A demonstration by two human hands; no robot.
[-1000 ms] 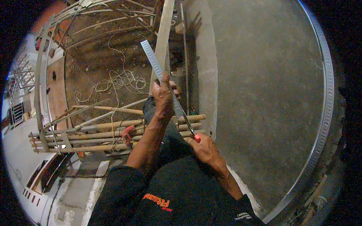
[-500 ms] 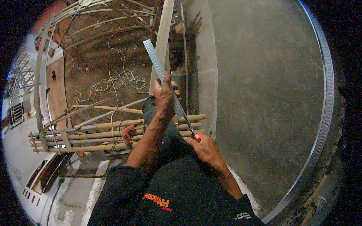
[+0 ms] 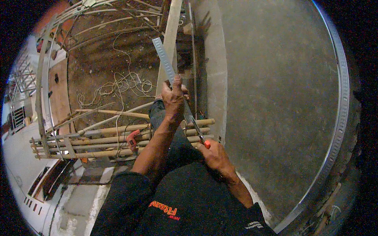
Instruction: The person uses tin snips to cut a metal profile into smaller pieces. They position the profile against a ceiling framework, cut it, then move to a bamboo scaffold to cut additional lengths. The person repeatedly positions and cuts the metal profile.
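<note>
My left hand is closed around a pale metal strip with a row of slots, its thumb lying along the strip. The strip slants from the upper left down toward my right hand. That hand is wrapped round a red-handled tool, whose slim dark metal part reaches up to the strip's lower end. My fingers hide most of the handle, so the tool's exact kind cannot be made out. Under my left hand is my dark-trousered leg.
A long wooden beam runs away ahead. At left, bamboo poles carry a red power drill; a tangled pale cord lies on the dirt below. A grey concrete surface fills the right, bordered by a curved slotted metal channel.
My left hand and the metal strip have shifted slightly to the right, the strip's top end included. The right hand keeps nearly the same place, still gripping the red-handled tool.
</note>
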